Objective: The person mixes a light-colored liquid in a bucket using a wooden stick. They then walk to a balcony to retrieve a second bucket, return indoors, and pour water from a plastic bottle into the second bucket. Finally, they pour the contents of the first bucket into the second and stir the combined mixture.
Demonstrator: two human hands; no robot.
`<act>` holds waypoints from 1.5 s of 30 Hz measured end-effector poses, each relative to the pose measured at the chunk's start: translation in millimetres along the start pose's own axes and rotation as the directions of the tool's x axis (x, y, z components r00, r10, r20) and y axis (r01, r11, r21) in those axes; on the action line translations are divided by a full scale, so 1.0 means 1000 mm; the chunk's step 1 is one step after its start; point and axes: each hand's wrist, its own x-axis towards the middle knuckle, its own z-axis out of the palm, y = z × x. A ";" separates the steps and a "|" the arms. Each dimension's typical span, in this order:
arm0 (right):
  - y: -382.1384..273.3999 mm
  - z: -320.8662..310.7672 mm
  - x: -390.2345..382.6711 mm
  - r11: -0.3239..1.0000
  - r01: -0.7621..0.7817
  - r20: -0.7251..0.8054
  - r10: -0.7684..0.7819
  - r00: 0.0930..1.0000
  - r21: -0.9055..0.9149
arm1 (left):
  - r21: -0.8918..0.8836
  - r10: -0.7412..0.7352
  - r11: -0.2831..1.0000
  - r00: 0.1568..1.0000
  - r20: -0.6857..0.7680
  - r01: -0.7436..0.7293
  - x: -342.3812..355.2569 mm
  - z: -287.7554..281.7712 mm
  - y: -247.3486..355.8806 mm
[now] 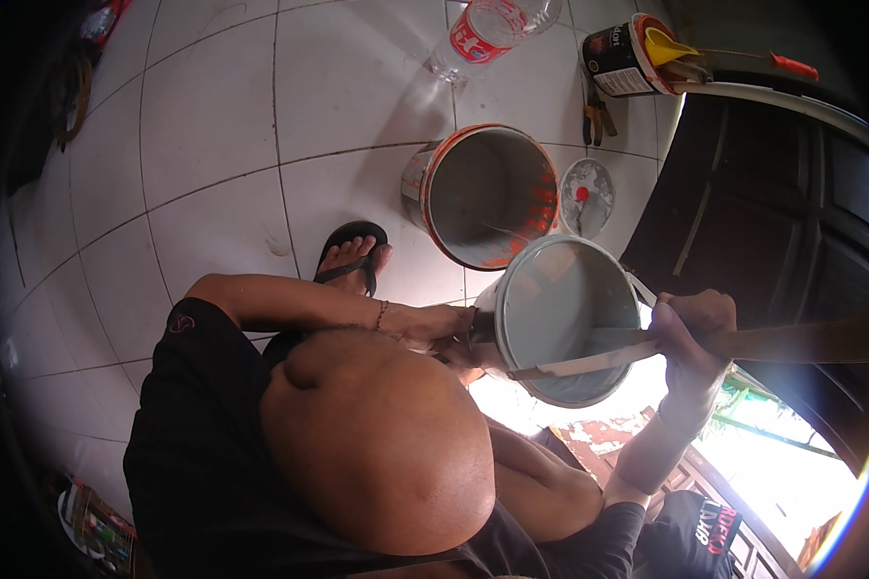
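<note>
A bucket of grey paint (pixel 490 333) is tilted in front of my knees, with smooth paint (pixel 560 299) inside. My left hand (pixel 444 333) is closed at the bucket's lower outer side; some fingers are hidden behind it. My right hand (pixel 690 333) is closed around a flat wooden stick (pixel 801 344). The stick's grey-coated end reaches into the bucket, and its brown end extends right. A pale bucket handle (pixel 584 360) crosses the opening and meets my right hand. Just beyond stands a second bucket (pixel 412 188), its rim smeared orange and its inside grey.
A round paint-stained lid (pixel 589 183) lies beside the second bucket. Farther off are a clear plastic bottle (pixel 483 39), pliers (pixel 599 121) and a dark tub (pixel 616 60) holding a yellow funnel (pixel 664 46). A dark panelled door (pixel 772 183) stands at right. White tiles (pixel 212 125) cover the floor.
</note>
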 end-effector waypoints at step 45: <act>0.030 -0.023 -0.019 0.948 0.279 0.193 -0.306 0.932 0.156 | -0.057 0.157 0.983 0.965 -0.210 -0.172 0.000 0.012 0.004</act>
